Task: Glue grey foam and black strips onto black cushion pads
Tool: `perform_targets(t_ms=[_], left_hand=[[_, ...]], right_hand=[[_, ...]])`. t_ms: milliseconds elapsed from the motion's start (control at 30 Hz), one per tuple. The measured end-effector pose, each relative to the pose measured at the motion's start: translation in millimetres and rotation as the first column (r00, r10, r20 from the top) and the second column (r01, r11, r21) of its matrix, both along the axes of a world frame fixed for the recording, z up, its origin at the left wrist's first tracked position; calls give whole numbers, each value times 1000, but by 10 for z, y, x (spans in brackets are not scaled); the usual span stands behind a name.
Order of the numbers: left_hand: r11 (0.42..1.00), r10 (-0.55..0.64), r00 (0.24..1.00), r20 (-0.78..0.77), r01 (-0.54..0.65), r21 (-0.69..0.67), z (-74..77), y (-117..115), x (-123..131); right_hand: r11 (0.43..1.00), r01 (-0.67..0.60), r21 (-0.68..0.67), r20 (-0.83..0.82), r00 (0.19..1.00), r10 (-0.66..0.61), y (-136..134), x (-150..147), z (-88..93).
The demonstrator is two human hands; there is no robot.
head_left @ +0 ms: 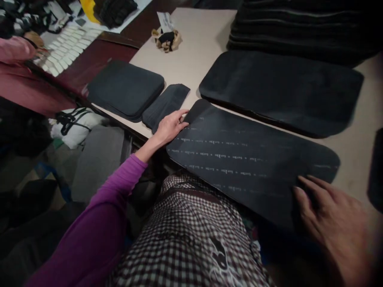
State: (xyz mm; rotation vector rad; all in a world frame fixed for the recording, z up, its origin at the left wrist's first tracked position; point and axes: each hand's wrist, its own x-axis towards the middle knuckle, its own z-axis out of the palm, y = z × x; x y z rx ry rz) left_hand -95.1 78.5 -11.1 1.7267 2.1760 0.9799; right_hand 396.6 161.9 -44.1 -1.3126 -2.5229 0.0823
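Touching left end of a large black round-cornered flat panel with rows of white print [251, 163] with left hand [172, 126], fingers loosely spread, not clenching. Laying right hand [332, 215] over the panel's right end; can't tell if pinching or just resting. Working at near edge of a flat beige tabletop [200, 24], with panel lying print side up.

Being hemmed in at far side by a thick black round-cornered slab [278, 87], with a tall stack of black layered sheets [299, 28] rising behind. Having narrow dark-grey flat strips [167, 103] sitting right beside left hand, contact unclear, and a pile of dark rounded rectangular pieces [125, 87] just past those. Also seeing a crumpled brown-and-white bundle [166, 38] farther back, well apart.
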Motion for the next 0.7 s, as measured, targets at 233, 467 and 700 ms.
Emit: perform_targets(t_ms=[233, 467, 700], left_hand=[[999, 36, 994, 99, -34, -19, -1, -17, -33], [999, 6, 999, -36, -8, -43, -38, -51, -10], [997, 17, 994, -104, -25, -80, -91, -68, -8]], right_hand=[[999, -24, 46, -6, 1000, 24, 49, 41, -80], [999, -5, 51, 35, 999, 3, 66, 26, -69], [998, 13, 63, 30, 999, -15, 90, 32, -93]])
